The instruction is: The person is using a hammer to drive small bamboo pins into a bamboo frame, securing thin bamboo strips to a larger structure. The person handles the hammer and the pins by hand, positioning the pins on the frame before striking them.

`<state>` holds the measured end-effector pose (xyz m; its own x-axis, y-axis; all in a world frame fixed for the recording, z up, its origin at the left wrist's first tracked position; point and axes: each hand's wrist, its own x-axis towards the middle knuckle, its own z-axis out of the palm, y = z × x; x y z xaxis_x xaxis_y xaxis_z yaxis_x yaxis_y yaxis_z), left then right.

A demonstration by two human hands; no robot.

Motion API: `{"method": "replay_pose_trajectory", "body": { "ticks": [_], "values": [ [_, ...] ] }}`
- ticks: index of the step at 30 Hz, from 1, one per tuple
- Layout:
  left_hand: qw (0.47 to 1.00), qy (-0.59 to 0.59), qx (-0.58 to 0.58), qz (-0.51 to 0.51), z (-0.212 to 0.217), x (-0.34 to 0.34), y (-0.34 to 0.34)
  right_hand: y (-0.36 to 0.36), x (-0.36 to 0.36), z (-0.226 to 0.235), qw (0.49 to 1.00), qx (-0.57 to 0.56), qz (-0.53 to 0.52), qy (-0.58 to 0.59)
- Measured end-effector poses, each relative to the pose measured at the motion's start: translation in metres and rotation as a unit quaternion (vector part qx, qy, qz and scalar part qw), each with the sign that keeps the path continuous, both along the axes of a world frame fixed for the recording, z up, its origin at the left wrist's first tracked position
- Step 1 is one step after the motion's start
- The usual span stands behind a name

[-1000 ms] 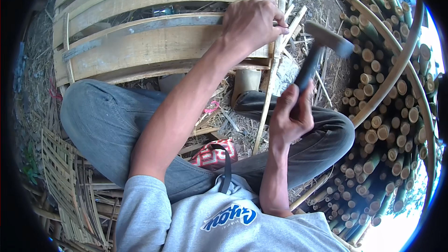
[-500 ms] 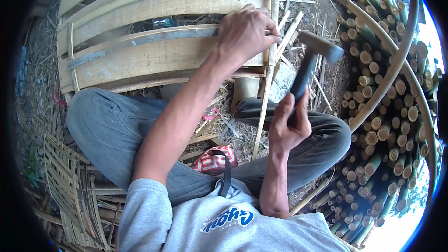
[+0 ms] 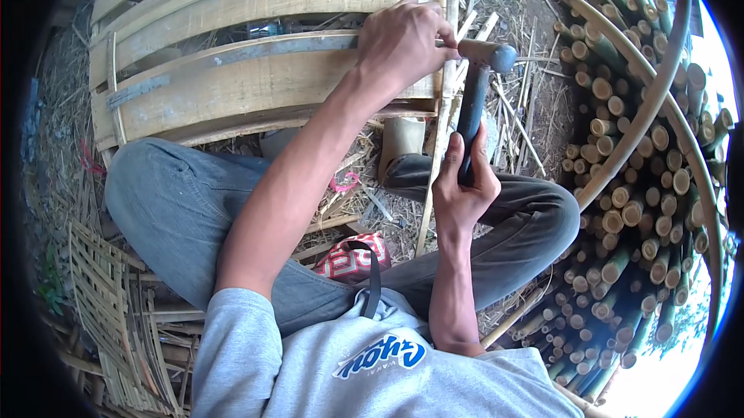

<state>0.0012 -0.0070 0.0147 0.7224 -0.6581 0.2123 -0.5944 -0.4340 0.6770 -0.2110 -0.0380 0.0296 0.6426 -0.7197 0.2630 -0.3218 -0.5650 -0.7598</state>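
My right hand (image 3: 463, 195) is wrapped round the dark handle of a hammer (image 3: 471, 112). The hammer's metal head is at the right end of a wooden slatted crate (image 3: 256, 92), close by the fingertips of my left hand (image 3: 403, 40). That left hand rests on the crate's slats, its thumb and forefinger pinched together at the upright strip (image 3: 449, 30) on the crate's end. Whatever small thing they pinch is too small to make out. A long thin strip of wood or bamboo (image 3: 431, 209) runs down from this corner between my legs.
Cut bamboo poles (image 3: 632, 213) are stacked at the right, with a bent pole (image 3: 620, 162) across them. A woven bamboo panel (image 3: 101, 294) lies at the lower left. Between my legs are a red-and-white patterned bag (image 3: 353, 257) and a pale cylindrical piece (image 3: 401, 143).
The hammer has swung left and up, its head now beside my left fingertips and the crate's end strip. My left hand keeps its place on the crate.
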Motion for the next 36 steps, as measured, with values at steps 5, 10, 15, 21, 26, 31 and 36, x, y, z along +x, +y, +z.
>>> {"method": "replay_pose_trajectory", "body": {
  "ticks": [5,10,15,21,26,31,36],
  "values": [
    [0.999,0.031,-0.01,-0.005,0.005,-0.001,-0.002,0.009,-0.002,0.016,0.993,0.031,-0.04,-0.104],
    [0.999,0.035,0.001,-0.009,0.002,0.003,0.003,0.001,0.002,0.005,0.999,-0.016,-0.002,0.033],
    [0.999,0.033,-0.02,-0.007,0.003,-0.002,0.0,0.008,0.001,0.014,0.998,0.028,-0.023,-0.044],
    [0.999,0.015,-0.033,-0.005,0.0,0.001,-0.001,0.01,0.0,0.016,0.994,0.084,-0.033,-0.056],
    [0.999,0.044,0.011,-0.01,0.007,0.002,0.002,0.006,0.006,0.007,0.999,0.033,-0.018,0.027],
    [0.999,0.033,-0.007,-0.011,0.007,0.001,-0.001,0.009,-0.001,0.015,0.988,0.073,-0.043,-0.131],
    [1.0,0.022,-0.005,0.003,0.002,0.004,0.003,0.004,0.005,0.001,1.0,-0.003,0.001,0.012]
  ]
}}
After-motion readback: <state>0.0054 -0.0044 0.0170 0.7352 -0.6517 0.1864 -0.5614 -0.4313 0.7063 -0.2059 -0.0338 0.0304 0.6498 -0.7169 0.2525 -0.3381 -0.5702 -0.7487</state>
